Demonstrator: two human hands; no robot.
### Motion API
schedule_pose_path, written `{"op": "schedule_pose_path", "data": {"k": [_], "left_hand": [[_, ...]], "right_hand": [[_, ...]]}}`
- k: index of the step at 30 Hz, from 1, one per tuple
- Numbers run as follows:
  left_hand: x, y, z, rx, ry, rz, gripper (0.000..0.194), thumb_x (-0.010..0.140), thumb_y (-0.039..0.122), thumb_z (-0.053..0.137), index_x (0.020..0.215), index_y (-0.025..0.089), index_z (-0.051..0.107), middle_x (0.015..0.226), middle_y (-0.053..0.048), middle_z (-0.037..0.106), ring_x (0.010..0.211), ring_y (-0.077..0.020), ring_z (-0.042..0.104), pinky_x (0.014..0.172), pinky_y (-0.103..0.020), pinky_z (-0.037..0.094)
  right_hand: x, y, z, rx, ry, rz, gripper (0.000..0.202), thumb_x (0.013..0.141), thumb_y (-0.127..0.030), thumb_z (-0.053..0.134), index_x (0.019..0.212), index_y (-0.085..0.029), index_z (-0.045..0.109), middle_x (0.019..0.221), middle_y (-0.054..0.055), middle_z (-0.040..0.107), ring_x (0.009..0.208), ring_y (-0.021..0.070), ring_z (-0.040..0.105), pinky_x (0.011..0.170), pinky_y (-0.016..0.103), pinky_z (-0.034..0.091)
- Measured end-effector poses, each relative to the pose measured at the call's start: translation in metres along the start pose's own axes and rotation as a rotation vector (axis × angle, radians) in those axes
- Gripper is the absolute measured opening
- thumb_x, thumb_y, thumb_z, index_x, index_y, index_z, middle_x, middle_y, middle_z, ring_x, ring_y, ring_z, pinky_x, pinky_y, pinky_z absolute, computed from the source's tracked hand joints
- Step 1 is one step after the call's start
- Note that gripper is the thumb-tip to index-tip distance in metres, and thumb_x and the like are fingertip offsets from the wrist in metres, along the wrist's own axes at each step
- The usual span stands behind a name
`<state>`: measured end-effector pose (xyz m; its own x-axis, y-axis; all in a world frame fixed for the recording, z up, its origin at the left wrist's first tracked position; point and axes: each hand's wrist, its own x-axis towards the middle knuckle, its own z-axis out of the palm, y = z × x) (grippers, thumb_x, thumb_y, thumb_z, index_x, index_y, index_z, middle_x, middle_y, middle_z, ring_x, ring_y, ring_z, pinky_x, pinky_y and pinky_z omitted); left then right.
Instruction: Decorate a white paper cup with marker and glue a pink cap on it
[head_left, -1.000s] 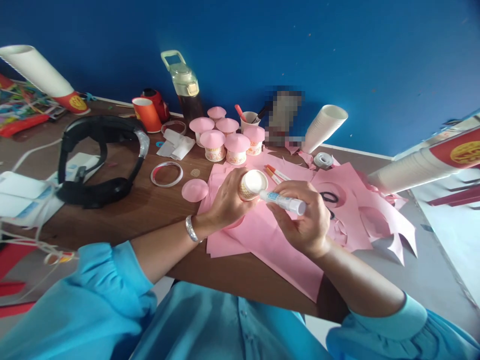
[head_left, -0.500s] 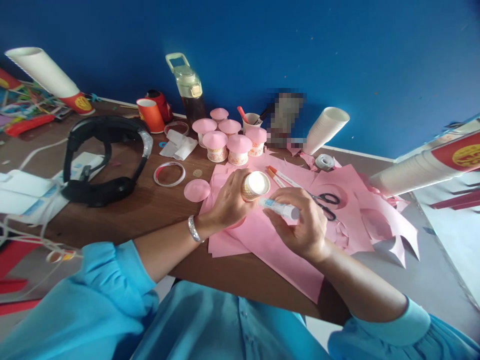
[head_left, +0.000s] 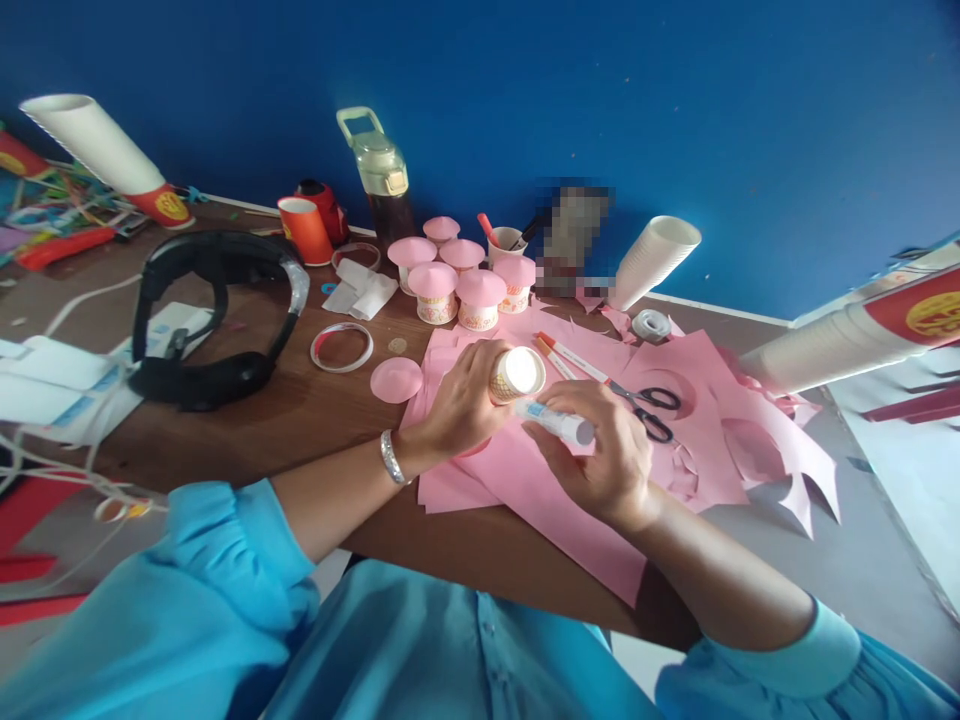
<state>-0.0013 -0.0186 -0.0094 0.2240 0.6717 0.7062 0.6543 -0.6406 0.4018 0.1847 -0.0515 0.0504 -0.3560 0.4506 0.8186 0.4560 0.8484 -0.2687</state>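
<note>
My left hand (head_left: pixel 466 398) is wrapped round a small patterned paper cup (head_left: pixel 517 376), its pale round end tilted up towards me. In my right hand (head_left: pixel 604 450) is a glue stick (head_left: pixel 559 422), a clear-white tube with a blue label; its tip is at the cup's lower right edge. Whether tip and cup touch I cannot tell. Pink paper sheets (head_left: pixel 525 510) lie beneath both hands. Left of the cup rests a loose pink paper disc (head_left: pixel 396 380). Behind stand several small cups with pink cone tops (head_left: pixel 480 290).
Scissors (head_left: pixel 654 412) and orange-white pens (head_left: pixel 570 358) lie on the paper to the right. A black headset (head_left: pixel 210 320), a tape ring (head_left: pixel 341 347) and a bottle (head_left: pixel 382 180) occupy the left and back. Stacked paper cups (head_left: pixel 654 262) lean near the blue wall.
The cup in my left hand has shifted slightly right. The glue stick in my right hand has tilted a little along the cup's edge. The view has drifted slightly.
</note>
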Motion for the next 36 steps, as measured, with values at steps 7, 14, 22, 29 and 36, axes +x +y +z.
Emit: {"op": "schedule_pose_path", "data": {"k": [7, 14, 22, 29, 36], "left_hand": [[0.002, 0.006, -0.006, 0.049, -0.059, 0.040, 0.030, 0.095, 0.010, 0.058, 0.122, 0.021, 0.050, 0.112, -0.009, 0.071, 0.106, -0.0257, 0.071, 0.088, -0.041, 0.064], [0.002, 0.005, -0.005, 0.029, -0.047, 0.047, 0.030, 0.095, 0.015, 0.062, 0.123, 0.019, 0.050, 0.115, -0.011, 0.071, 0.105, -0.0275, 0.070, 0.088, -0.044, 0.063], [0.001, 0.005, -0.004, 0.001, -0.078, 0.052, 0.026, 0.096, 0.009, 0.055, 0.119, 0.021, 0.052, 0.110, -0.008, 0.070, 0.102, -0.0247, 0.068, 0.089, -0.041, 0.061], [0.000, -0.003, 0.003, -0.315, -0.100, -0.009, 0.031, 0.093, 0.019, 0.069, 0.120, 0.023, 0.055, 0.119, -0.008, 0.066, 0.114, -0.0259, 0.064, 0.098, -0.046, 0.058], [0.010, 0.000, -0.012, -0.559, -0.318, -0.350, 0.065, 0.076, 0.043, 0.085, 0.128, 0.026, 0.050, 0.127, -0.008, 0.062, 0.115, -0.0279, 0.065, 0.092, -0.046, 0.061]], "right_hand": [[0.004, -0.001, 0.001, -0.090, 0.010, -0.005, 0.020, 0.100, -0.023, 0.072, 0.116, -0.023, 0.059, 0.092, 0.006, 0.075, 0.084, 0.0228, 0.077, 0.071, 0.035, 0.064], [0.002, -0.006, 0.000, -0.038, -0.025, -0.037, 0.023, 0.098, -0.019, 0.074, 0.115, -0.021, 0.059, 0.094, 0.007, 0.077, 0.083, 0.0220, 0.076, 0.071, 0.034, 0.064], [0.006, -0.002, 0.002, -0.063, -0.002, -0.006, 0.021, 0.099, -0.022, 0.073, 0.116, -0.024, 0.059, 0.093, 0.006, 0.076, 0.082, 0.0227, 0.076, 0.068, 0.035, 0.063], [0.010, -0.001, -0.006, 0.168, -0.038, 0.187, 0.022, 0.098, -0.023, 0.074, 0.115, -0.027, 0.060, 0.099, 0.003, 0.076, 0.090, 0.0205, 0.076, 0.078, 0.035, 0.064], [0.015, 0.028, -0.011, 0.265, 0.086, 0.483, 0.020, 0.095, -0.031, 0.076, 0.109, -0.027, 0.064, 0.104, 0.000, 0.075, 0.092, 0.0190, 0.074, 0.081, 0.037, 0.062]]}}
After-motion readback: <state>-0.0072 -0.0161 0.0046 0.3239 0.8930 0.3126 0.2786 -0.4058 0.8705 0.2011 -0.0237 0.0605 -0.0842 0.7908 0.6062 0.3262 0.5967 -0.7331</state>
